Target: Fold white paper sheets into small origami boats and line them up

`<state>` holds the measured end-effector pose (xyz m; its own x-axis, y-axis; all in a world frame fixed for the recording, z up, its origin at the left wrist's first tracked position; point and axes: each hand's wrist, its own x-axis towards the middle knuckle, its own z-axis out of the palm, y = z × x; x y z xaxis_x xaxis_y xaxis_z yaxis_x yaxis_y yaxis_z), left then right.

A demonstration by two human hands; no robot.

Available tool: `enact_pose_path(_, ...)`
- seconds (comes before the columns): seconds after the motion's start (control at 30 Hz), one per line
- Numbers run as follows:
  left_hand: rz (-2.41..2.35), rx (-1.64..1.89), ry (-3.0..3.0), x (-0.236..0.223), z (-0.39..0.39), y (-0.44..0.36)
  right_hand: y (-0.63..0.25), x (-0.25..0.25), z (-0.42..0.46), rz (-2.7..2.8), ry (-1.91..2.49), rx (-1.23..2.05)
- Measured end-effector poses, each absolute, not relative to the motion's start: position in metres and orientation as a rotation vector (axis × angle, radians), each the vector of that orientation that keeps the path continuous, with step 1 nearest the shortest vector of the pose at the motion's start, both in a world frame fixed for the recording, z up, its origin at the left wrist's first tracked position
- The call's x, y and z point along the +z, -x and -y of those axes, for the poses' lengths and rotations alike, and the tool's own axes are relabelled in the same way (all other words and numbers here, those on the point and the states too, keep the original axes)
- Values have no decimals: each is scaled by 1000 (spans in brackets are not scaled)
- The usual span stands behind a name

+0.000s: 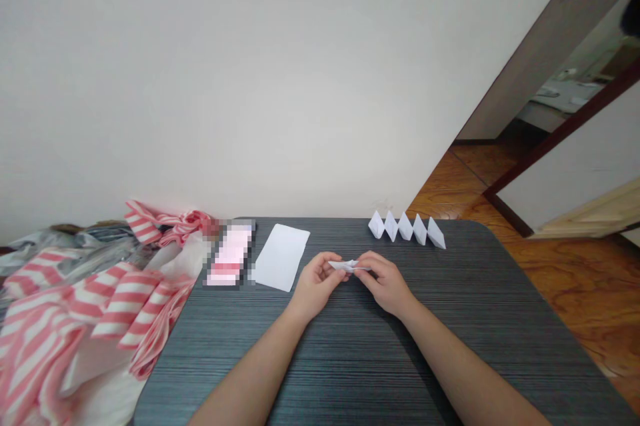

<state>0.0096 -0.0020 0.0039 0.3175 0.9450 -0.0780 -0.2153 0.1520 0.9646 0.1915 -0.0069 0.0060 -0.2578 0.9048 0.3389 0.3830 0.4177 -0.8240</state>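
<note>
Over the middle of the dark table, a small folded white paper (346, 266) is pinched between both hands. My left hand (320, 281) is closed on its left end, thumb in front and fingers behind. On the right end, my right hand (384, 281) grips it in the same way. The fingers hide part of the folds. Several folded paper boats (405, 227) stand in a row near the table's back edge, beyond my right hand. A stack of white paper (283, 257) lies flat to the left of my left hand.
A pixelated phone-like object (230, 253) lies at the table's (340, 373) back left. Red-and-white striped cloth (115, 299) and clear plastic are heaped beside the left edge. A white wall (300, 79) rises behind; wooden floor (575, 266) and a doorway are at right.
</note>
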Motion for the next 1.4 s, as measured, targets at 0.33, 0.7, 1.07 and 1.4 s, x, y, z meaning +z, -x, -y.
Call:
enact_pose_path(0.33,-1042,970,-1257,-5,1,-9,-188,0,10,1712,1267,851)
enact_pose_path(0.7,-1025,980,-1240,-4,-1,-9,-191,-11,6,1669,1289,1011)
enact_pose_path(1.07,-1119,867,-1396,-4,0,-8,-192,0,8,1775,1297,975)
enact_pose_path(1.4,-1008,954,-1238,-1,-2,-6,-189,-18,4,1488,1117,1375)
